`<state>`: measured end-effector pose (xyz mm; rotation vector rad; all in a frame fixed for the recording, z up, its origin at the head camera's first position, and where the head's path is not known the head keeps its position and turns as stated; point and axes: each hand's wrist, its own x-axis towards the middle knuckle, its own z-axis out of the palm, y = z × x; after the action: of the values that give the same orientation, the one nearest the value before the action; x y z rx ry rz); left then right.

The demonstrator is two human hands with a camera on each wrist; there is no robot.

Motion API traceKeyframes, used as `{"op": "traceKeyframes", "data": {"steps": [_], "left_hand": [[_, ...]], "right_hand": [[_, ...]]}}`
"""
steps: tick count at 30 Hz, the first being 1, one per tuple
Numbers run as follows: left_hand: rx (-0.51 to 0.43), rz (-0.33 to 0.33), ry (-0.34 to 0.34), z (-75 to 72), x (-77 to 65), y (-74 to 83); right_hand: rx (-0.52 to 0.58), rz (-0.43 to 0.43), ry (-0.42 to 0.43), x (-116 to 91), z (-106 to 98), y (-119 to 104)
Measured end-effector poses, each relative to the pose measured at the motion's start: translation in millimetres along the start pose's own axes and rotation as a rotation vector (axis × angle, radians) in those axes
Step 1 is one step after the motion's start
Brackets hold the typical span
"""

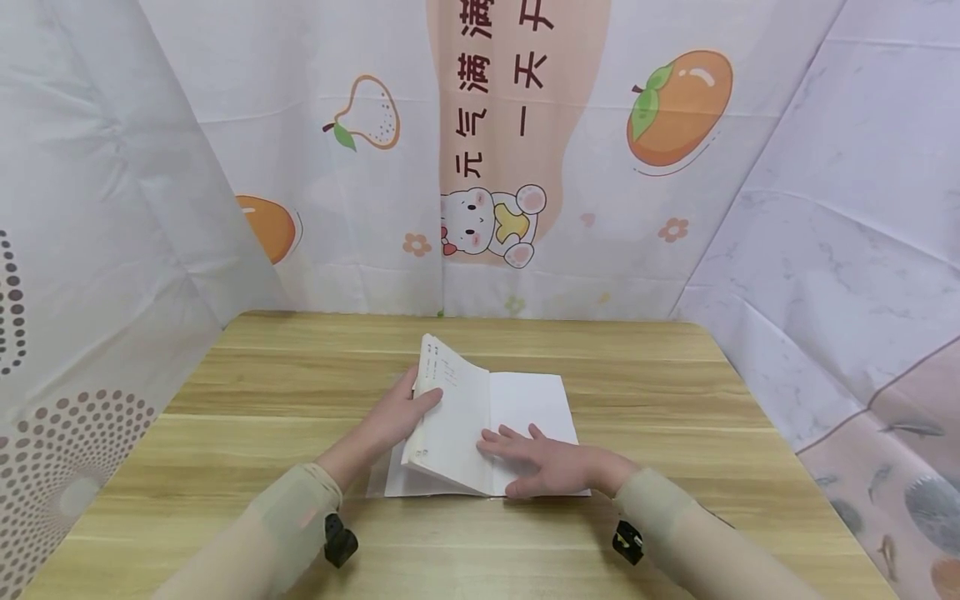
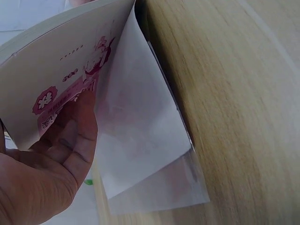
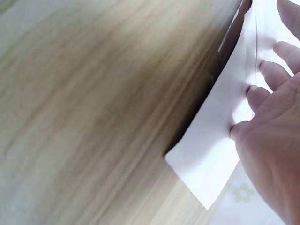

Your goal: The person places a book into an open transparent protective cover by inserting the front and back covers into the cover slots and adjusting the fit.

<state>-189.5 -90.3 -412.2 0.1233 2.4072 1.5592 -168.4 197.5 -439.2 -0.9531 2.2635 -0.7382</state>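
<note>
A book (image 1: 459,421) lies opened on the wooden table, its left part raised and tilted. My left hand (image 1: 395,417) grips that raised part at its left edge, thumb on the upper page and fingers underneath. Seen in the left wrist view, the underside (image 2: 28,79) bears pink printing, and the fingers press against it. Below it are a white sheet (image 2: 140,117) and a clear plastic film (image 2: 164,190). My right hand (image 1: 546,464) rests with spread fingers on the blank white right side (image 1: 528,400), near the fold.
The wooden table (image 1: 285,358) extends around the book on all sides. A white printed curtain (image 1: 360,200) hangs behind its far edge, with more cloth (image 1: 825,275) at the right. A black device (image 1: 340,540) sits at the left wrist, another (image 1: 627,542) at the right.
</note>
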Motion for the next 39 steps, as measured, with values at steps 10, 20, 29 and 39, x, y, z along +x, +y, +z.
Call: {"op": "traceKeyframes", "data": {"steps": [10,20,29,39], "left_hand": [[0.006,-0.011,0.001,-2.4,2.8,-5.7],[0.07,-0.047,0.006,-7.1,1.7,-12.9],[0.095,-0.03,-0.014,-8.7,2.5,-19.3],[0.23,-0.018,-0.005,-9.9,2.5,-28.2]], "right_hand": [[-0.01,-0.039,-0.002,1,0,3],[-0.048,-0.045,0.002,1,2,3],[-0.049,-0.054,0.01,-1,2,2],[-0.085,0.006,0.026,-4,1,6]]}}
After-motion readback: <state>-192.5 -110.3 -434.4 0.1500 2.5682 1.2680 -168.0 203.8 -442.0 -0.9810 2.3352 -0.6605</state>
